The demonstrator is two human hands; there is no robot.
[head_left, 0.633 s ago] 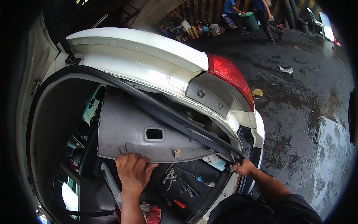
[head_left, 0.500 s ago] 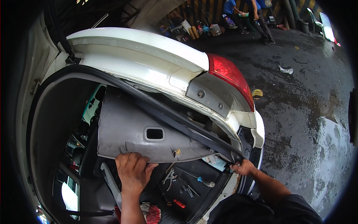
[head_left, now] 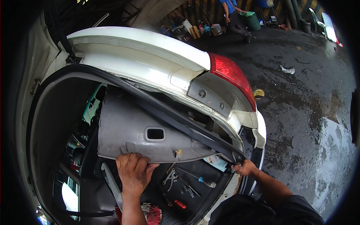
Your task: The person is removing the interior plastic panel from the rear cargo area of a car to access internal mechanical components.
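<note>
A grey interior trim panel (head_left: 127, 120) with a rectangular cutout stands tilted inside the open rear of a white car (head_left: 142, 48). My left hand (head_left: 134, 170) is closed over the panel's lower edge, fingers on its face and thumb along the rim. Black rubber weatherstrip (head_left: 165, 108) hangs loose, crossing in front of the panel down to the corner of the opening. There my right hand (head_left: 245, 167) is closed on the weatherstrip's lower end; its fingertips are partly hidden. A yellow clip (head_left: 178, 152) sits on the panel near its lower edge.
Pliers (head_left: 170, 179), a blue-handled screwdriver (head_left: 204, 181), a red-handled tool (head_left: 180, 204) and a red-and-white cloth (head_left: 152, 214) lie on the cargo floor. A red tail light (head_left: 232, 78) is at the car's corner. Beyond, a person (head_left: 234, 17) is near a green bin (head_left: 252, 21).
Both my hands, the panel and the weatherstrip stay where they were. In the background, the people have shifted, and the green bin now shows more fully.
</note>
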